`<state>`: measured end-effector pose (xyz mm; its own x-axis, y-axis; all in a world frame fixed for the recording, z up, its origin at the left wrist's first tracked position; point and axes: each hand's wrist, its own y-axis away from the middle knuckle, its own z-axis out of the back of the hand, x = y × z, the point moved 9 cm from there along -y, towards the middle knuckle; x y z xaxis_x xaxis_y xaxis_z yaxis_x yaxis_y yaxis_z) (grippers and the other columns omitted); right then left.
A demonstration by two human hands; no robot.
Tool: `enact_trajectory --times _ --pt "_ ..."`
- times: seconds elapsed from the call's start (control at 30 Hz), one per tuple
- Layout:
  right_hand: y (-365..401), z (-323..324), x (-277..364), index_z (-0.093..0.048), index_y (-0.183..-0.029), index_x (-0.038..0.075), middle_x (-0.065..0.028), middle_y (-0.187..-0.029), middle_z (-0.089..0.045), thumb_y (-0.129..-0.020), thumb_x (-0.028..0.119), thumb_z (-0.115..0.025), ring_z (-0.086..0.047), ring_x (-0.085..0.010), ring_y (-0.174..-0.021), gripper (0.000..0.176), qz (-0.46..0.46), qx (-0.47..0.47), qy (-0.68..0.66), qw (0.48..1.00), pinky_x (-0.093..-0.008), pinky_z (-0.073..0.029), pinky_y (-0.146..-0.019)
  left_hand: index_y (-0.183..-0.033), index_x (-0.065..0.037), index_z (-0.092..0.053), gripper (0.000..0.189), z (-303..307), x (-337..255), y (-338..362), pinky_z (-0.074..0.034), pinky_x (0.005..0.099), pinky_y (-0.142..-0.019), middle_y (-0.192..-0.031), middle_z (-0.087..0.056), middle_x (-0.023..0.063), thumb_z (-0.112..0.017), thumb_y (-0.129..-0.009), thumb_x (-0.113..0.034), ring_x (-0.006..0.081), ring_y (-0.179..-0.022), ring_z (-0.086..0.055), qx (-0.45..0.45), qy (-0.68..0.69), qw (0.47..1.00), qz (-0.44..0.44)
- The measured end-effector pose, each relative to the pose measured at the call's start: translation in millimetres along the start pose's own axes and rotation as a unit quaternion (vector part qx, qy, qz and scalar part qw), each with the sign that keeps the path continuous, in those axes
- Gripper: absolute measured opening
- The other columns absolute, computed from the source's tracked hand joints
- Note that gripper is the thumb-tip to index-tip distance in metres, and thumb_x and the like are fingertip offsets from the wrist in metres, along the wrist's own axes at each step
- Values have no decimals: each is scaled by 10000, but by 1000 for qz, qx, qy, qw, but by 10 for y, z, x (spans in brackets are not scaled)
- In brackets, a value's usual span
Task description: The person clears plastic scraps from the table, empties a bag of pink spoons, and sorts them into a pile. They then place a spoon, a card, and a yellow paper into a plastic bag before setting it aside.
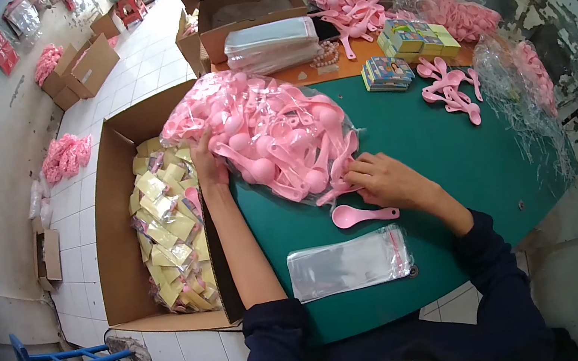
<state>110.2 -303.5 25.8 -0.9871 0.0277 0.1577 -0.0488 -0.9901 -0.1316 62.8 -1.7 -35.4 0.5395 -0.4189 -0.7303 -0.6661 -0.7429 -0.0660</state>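
Note:
A big clear plastic bag (274, 134) full of pink measuring spoons lies on the green tabletop. My left hand (207, 165) grips the bag's left side, with some fingers hidden behind it. At the bag's lower right edge, the fingers of my right hand (389, 181) are closed on a pink spoon (336, 191), partly hidden by plastic and fingers. One loose pink spoon (364, 215) rests just below that hand, bowl to the left. Nearer to me lies a stack of clear plastic sleeves (349, 263) with a red strip at the right end.
Left of the table, an open carton (112, 231) holds many yellow-carded packets. Several loose pink spoons (450, 87) lie at the right, beside stacked small boxes (387, 74). Behind are a pack of clear bags (271, 46) and an open cardboard box (253, 24). A blue metal frame (68, 359) stands lower left.

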Motion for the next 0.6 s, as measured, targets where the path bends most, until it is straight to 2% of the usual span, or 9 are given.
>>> enact_trajectory --times 0.1,0.13,0.23,0.27,0.37,0.4,0.5,0.53,0.6 --pt "44 181 -23 -515 -1153 116 -57 -1211 -517 -682 51 -599 -489 -228 -1090 482 8 -54 39 998 -375 -412 -863 -1224 -39 -363 431 81 12 -53 -538 318 -726 -1043 -553 117 -557 -840 -73 210 -863 -610 -5 -5 999 -36" --pt "14 160 -44 -460 -1237 113 -62 -1301 -458 -669 47 -614 -446 -241 -1155 592 15 -25 81 996 -376 -377 -924 -1243 -45 -347 460 98 28 -75 -541 337 -735 -1065 -551 128 -562 -837 -73 231 -893 -611 -5 0 1000 -26" --pt "-172 109 -151 -440 -1244 103 -82 -1322 -422 -648 41 -626 -416 -274 -1176 628 5 5 110 994 -379 -373 -933 -1258 -53 -336 482 46 52 -47 -540 359 -757 -1099 -544 136 -568 -836 -76 252 -943 -603 14 15 1000 -8" --pt "-232 142 -185 -446 -1216 90 -100 -1261 -439 -630 31 -628 -424 -297 -1146 616 5 -36 107 994 -387 -381 -916 -1261 -46 -336 486 52 37 -55 -537 380 -776 -1130 -532 148 -572 -837 -82 270 -979 -593 17 7 1000 -11" --pt "-365 54 -341 -473 -1156 78 -111 -1135 -482 -627 24 -620 -448 -304 -1088 551 -27 3 102 994 -389 -387 -899 -1261 -45 -344 485 -42 -53 38 -527 378 -801 -1138 -528 142 -574 -836 -83 260 -988 -587 7 -12 999 -31" --pt "-372 51 -334 -485 -1134 76 -111 -1103 -486 -627 28 -620 -454 -300 -1071 526 -20 -17 113 993 -387 -391 -883 -1269 -45 -345 495 -36 -56 13 -508 372 -841 -1158 -521 134 -573 -831 -73 251 -1017 -571 5 -13 999 -30" --pt "-280 102 -298 -516 -1076 72 -110 -1026 -497 -633 39 -618 -468 -285 -1026 456 -12 -59 139 988 -382 -399 -837 -1175 -9 -478 358 9 -59 17 -502 344 -829 -1074 -586 115 -563 -845 -120 221 -953 -599 -38 -27 997 -57" --pt "-235 188 -239 -525 -1063 71 -109 -1013 -500 -638 44 -617 -470 -279 -1015 435 -15 -58 138 989 -379 -400 -822 -1288 -61 -338 525 5 -40 -20 -467 358 -899 -1205 -502 119 -573 -818 -55 243 -1085 -528 -5 -9 999 -36" --pt "-114 290 -167 -569 -991 94 -99 -963 -504 -665 60 -610 -482 -255 -960 331 -22 -84 126 988 -375 -394 -775 -1291 -60 -336 531 76 -19 -22 -461 358 -904 -1209 -501 117 -573 -816 -51 242 -1091 -524 -16 -5 999 -29"
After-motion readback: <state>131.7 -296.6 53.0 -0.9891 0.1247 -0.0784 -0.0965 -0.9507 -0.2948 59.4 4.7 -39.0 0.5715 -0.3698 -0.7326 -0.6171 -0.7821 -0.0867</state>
